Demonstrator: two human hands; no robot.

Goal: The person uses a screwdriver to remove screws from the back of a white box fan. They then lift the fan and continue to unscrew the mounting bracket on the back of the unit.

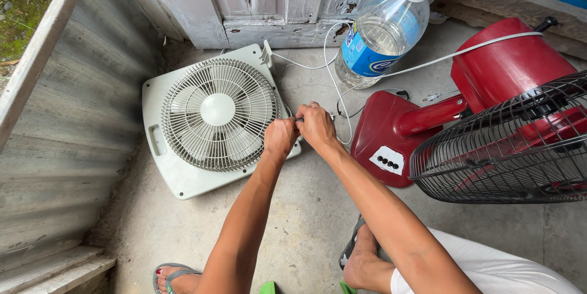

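A white box fan [208, 120] lies flat on the concrete floor with its round grille facing up. My left hand [280, 137] and my right hand [316, 124] are both closed and pressed together at the fan's right edge. They grip a thin white cord [333, 83] that runs from the fan's top corner. What exactly sits between the fingers is hidden by the hands.
A red stand fan [489, 86] with a black wire grille [520, 147] lies on the right. A large clear water bottle [382, 31] leans against a worn grey door [269, 0]. A corrugated metal wall [67, 135] stands on the left. My sandalled feet [364, 257] rest on the floor.
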